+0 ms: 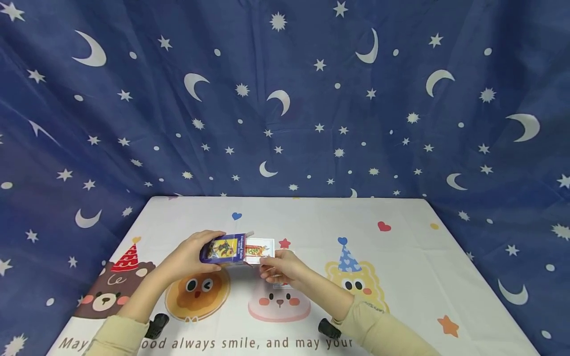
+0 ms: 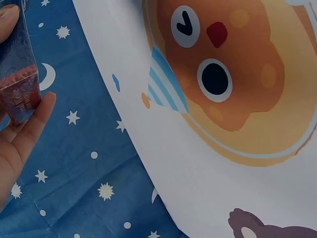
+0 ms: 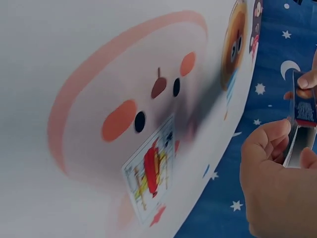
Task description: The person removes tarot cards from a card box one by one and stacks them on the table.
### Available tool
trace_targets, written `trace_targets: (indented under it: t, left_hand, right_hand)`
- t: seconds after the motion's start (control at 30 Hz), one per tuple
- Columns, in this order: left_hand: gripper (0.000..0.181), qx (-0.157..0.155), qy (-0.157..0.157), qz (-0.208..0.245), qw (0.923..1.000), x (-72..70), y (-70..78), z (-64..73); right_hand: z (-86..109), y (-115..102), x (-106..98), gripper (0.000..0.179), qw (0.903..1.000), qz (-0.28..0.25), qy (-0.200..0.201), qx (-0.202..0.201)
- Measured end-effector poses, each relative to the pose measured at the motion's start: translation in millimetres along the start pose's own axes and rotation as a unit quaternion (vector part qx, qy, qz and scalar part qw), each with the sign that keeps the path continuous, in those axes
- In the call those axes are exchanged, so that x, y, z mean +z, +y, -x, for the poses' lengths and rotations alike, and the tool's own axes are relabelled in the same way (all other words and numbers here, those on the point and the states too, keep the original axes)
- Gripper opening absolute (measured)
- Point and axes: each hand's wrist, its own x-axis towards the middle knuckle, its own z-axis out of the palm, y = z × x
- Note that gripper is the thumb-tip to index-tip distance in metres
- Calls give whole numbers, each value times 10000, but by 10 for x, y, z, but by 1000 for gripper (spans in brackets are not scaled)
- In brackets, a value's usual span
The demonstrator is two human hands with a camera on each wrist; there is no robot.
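Observation:
My left hand [image 1: 189, 254] grips a blue tarot card box [image 1: 222, 248] by its left end, above the table. White-bordered tarot cards [image 1: 260, 249] stick partway out of its right end, where an end flap stands open. The fingers and thumb of my right hand [image 1: 287, 267] pinch the cards' outer edge. In the left wrist view only part of the box [image 2: 17, 54] shows, with fingers around it. One loose tarot card [image 3: 151, 171] lies on the table, picture up. My right hand partly covers that card in the head view.
A white table cover [image 1: 414, 287] printed with cartoon animals and lettering lies under both hands. Behind the table hangs a blue curtain [image 1: 311, 123] with moons and stars. Black devices [image 1: 158, 325] are at both wrists.

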Motion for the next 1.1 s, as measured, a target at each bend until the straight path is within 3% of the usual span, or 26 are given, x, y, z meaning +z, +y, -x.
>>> trace_targets:
  t: [0.13, 0.33, 0.57, 0.7, 0.9, 1.1]
  left_hand:
    - [76, 20, 13, -34, 10000, -16, 11, -16]
    - [74, 65, 62, -57, 9999, -19, -35, 24]
    - [73, 104, 74, -42, 9999, -10, -95, 53]
    - [72, 140, 101, 0, 9999, -11, -125, 69]
    - [73, -64, -36, 81, 9999, -22, -170, 107]
    - [74, -171, -139, 53, 9997, -36, -192, 120]
  right_hand:
    - [-6, 11, 18, 16, 9998, -162, 59, 82]
    - [-5, 49, -63, 15, 9993, -132, 318, -171]
    - [-4, 67, -256, 23, 9985, 309, 164, -410]
    - [-9, 65, -364, 26, 9977, 395, 82, -542]
    - [0, 56, -497, 23, 9982, 258, 130, -534]
    - [2, 85, -558, 14, 9965, 283, 708, -333]
